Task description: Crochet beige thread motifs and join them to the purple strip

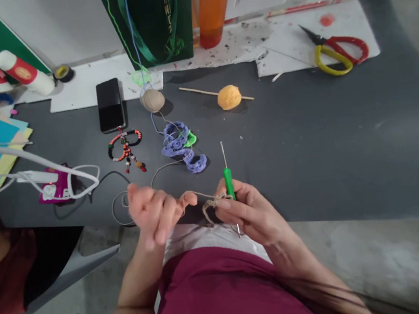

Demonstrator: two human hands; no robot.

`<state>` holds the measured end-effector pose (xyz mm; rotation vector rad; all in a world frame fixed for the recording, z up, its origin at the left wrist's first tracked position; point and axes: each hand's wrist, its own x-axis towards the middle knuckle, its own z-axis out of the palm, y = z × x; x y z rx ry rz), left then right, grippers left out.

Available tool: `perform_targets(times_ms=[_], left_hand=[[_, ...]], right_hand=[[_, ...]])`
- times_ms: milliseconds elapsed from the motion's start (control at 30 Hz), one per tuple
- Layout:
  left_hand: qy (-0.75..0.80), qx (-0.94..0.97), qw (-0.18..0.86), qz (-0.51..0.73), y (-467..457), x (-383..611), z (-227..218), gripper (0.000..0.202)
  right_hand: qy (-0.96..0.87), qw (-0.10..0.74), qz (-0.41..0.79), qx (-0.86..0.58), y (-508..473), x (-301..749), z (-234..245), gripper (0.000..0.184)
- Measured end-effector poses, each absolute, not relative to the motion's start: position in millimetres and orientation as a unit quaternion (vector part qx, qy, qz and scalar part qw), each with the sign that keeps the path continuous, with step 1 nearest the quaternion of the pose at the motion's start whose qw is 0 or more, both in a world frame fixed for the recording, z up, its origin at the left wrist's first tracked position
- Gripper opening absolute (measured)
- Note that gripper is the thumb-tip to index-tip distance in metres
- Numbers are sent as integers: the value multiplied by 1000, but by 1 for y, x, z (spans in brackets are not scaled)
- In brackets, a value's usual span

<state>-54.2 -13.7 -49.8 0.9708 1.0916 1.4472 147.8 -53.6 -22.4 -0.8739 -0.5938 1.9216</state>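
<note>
- Our left hand [157, 210] curls its fingers nearly closed, with beige yarn [203, 195] held taut.
- Our right hand [253, 210] pinches the green-handled hook [228, 177] and beige crochet strip [205, 210] near the table's edge [306, 218].

Grey worktop [309, 154] crossed frame; phone [110, 105] lay upper left, beaded bracelet [127, 150] centre left; beige yarn ball [153, 100] upper centre; purple crochet [176, 140] mid-frame.

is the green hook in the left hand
No, the green hook is held in the right hand, while a strand of beige yarn stretches to it from the left hand.
</note>
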Motion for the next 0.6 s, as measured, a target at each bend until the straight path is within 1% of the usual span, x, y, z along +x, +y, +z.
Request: perform_targets(times_ms=[67, 100, 167, 200, 267, 333, 367, 433, 500, 567, 600], left_hand=[[351, 498, 560, 561, -15, -65, -54, 80], [307, 534, 582, 531, -15, -68, -55, 84], [290, 563, 603, 486, -16, -67, -54, 84], [323, 550, 597, 486, -17, -63, -53, 86], [418, 484, 549, 539, -20, -52, -48, 88], [481, 437, 530, 545, -27, -44, -40, 75], [479, 433, 540, 540, -32, -44, -35, 68], [406, 439, 588, 545, -42, -53, -23, 55], [259, 433, 646, 573, -53, -69, -14, 48], [124, 398, 687, 595, -59, -83, -8, 49], [94, 378, 697, 602, -59, -89, -8, 51]], right_hand=[[-226, 463, 790, -334, -52, 148, -20, 41], [-221, 464, 794, -325, -52, 149, -19, 40], [-213, 469, 796, -319, -51, 148, -18, 39], [-209, 469, 795, -323, -50, 148, -18, 39], [-202, 468, 791, -338, -50, 146, -19, 40], [-198, 469, 789, -344, -50, 145, -21, 41], [-198, 468, 790, -343, -50, 144, -21, 41], [-202, 467, 793, -337, -50, 144, -22, 42], [-206, 466, 795, -328, -50, 145, -23, 40], [-211, 470, 797, -316, -49, 147, -23, 39], [-211, 472, 798, -310, -48, 147, -23, 38]])
